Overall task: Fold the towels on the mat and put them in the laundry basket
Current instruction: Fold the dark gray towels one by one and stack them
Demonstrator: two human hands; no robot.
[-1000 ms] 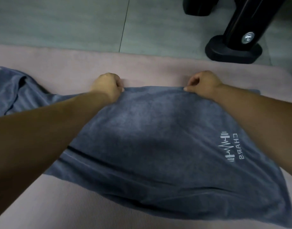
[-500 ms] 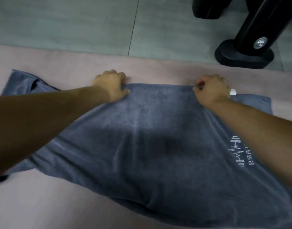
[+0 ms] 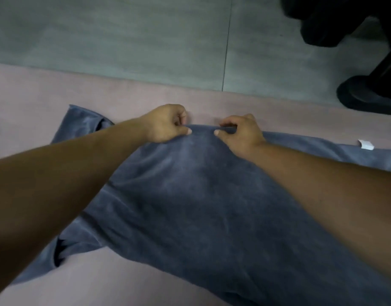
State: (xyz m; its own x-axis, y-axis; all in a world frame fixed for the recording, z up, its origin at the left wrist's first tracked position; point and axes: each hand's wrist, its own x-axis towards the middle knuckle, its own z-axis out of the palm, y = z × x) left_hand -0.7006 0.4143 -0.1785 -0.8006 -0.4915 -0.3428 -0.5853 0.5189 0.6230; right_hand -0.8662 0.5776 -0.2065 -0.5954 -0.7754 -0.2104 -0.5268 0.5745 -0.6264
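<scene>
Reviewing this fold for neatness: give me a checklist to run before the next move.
1. Left hand grip on the towel, far edge: ok, pinching it.
2. Right hand grip on the same edge: ok, pinching close beside the left.
3. Towel lying flat: not ok, its left side is rumpled.
4. Towel wholly on the mat: cannot tell, it runs out of frame on the right.
5. Laundry basket within reach: cannot tell, not in view.

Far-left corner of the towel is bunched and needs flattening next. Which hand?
Left, probably. The left hand pinches the far edge of the blue-grey cloth towel on the side nearer that bunched corner. The right hand grips the same edge further right and would have to cross the left arm.
</scene>
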